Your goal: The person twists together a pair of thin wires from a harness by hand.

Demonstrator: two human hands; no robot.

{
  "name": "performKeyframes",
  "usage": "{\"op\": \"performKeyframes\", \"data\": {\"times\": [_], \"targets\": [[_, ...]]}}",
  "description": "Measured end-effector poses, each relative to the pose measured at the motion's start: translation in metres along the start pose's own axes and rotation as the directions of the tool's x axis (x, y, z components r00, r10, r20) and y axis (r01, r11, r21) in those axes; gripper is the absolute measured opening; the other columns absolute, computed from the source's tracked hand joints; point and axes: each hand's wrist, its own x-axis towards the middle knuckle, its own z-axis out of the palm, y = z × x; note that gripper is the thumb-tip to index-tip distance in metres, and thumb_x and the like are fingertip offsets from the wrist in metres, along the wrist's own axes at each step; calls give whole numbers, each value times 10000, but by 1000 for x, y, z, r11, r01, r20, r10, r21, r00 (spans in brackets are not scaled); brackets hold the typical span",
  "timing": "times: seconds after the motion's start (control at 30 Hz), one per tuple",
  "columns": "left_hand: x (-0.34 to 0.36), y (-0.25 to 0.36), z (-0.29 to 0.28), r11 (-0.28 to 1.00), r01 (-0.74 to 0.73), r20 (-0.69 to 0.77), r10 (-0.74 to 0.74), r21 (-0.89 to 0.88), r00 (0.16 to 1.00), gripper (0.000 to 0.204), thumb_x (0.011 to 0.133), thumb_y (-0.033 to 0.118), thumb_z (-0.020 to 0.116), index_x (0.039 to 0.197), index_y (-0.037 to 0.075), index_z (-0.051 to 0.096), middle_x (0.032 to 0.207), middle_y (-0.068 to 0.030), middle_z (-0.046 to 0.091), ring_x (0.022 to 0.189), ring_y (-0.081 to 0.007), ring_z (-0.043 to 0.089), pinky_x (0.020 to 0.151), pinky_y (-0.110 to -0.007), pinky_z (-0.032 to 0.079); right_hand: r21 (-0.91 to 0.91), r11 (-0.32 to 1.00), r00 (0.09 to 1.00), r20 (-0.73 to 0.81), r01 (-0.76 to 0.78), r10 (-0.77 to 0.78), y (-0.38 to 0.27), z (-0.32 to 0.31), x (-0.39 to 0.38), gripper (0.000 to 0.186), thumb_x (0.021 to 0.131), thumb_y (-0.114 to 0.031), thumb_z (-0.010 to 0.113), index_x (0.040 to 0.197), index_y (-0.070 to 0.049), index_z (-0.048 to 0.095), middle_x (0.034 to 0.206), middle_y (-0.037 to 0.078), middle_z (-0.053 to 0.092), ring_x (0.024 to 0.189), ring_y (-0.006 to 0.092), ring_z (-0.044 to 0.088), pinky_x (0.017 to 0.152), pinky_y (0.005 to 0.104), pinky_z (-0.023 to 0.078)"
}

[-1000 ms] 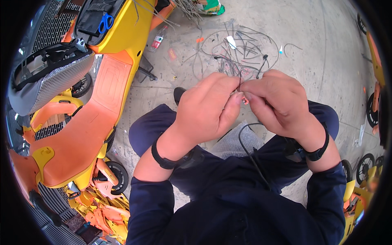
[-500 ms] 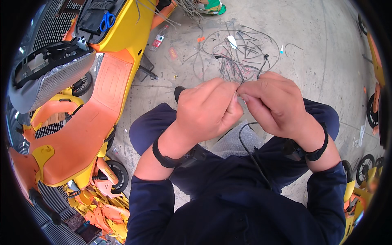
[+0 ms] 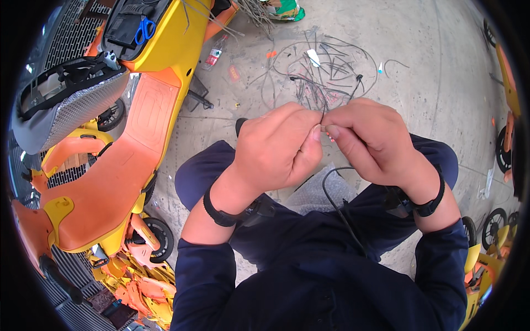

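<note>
My left hand [image 3: 279, 148] and right hand [image 3: 371, 140] pinch a dark wire [image 3: 323, 115], fingers [image 3: 343, 137] hiding the grip; red bit [image 3: 332, 138] shows clearer than half-second ago. Loose wires [image 3: 316, 90] on floor [image 3: 436, 77] beyond.

The left hand [image 3: 279, 149] and right hand [image 3: 372, 140] meet between navy-clad knees [image 3: 203, 170], pinching a thin dark cable [image 3: 323, 113]. Beyond, loose wires [image 3: 334, 67] lie scattered on grey floor [image 3: 436, 83]; to the left stands an orange-and-yellow scooter [image 3: 152, 107].
</note>
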Motion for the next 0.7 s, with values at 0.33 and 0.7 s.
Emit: {"op": "performKeyframes", "data": {"times": [0.33, 0.7], "targets": [[2, 5, -5, 995, -15, 35, 12, 95, 999, 86, 674, -16, 610, 753, 17, 613, 604, -76, 544, 459, -198, 496, 424, -288, 388, 24, 999, 996, 85, -44, 41, -3, -1, -2, 122, 843, 0, 580, 961, -22, 602, 714, 106, 586, 626, 297, 580, 585, 357, 460], [1, 2, -9, 996, 38, 27, -36, -83, 999, 82, 687, 9, 623, 757, 45, 599, 624, -51, 538, 481, -200, 518, 433, -294, 409, 529, 744, 913, 243, -408, 328, -11, -6, -3, 113, 954, -85, 537, 965, -7, 618, 778, -8, 591, 713, 61, 496, 636, 230, 413]]}}
